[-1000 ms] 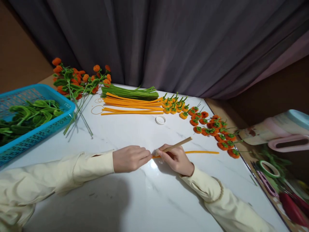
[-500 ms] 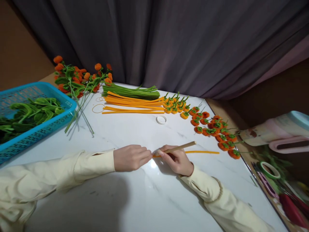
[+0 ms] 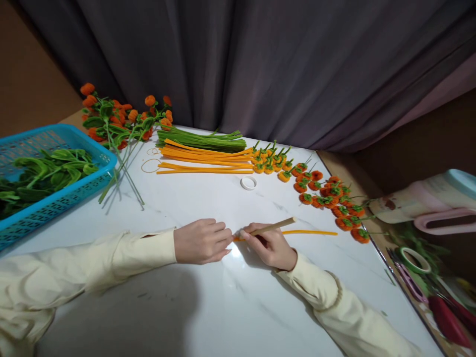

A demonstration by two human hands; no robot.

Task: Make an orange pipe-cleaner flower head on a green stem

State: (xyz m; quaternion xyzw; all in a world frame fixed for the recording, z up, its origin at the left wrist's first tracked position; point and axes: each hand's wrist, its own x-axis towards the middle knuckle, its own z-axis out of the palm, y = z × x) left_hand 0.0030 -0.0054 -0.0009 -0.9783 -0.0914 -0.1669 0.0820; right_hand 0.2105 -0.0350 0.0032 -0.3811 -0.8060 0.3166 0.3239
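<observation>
My right hand [image 3: 274,249] is closed around a thin wooden stick [image 3: 278,225], which slants up to the right. An orange pipe cleaner [image 3: 312,232] passes under the same hand, and its free part lies out to the right on the table. At the pipe cleaner's left end, my left hand [image 3: 203,241] is closed with its fingertips pinching there. The fingertips of both hands almost meet just above the tabletop. How the pipe cleaner sits against the stick is hidden by my right fingers.
Beyond my hands lie orange pipe cleaners [image 3: 208,153], green pipe cleaners [image 3: 204,140], a white ring [image 3: 248,183] and several orange flower heads [image 3: 332,191]. A blue basket [image 3: 55,211] with leaves stands left, beside finished flowers [image 3: 119,116]. Tape [image 3: 415,260] and a cup [image 3: 420,203] are right.
The stick has shifted slightly left with my right hand. My left thumb has moved a little apart from the other fingers. The things on the table look unchanged.
</observation>
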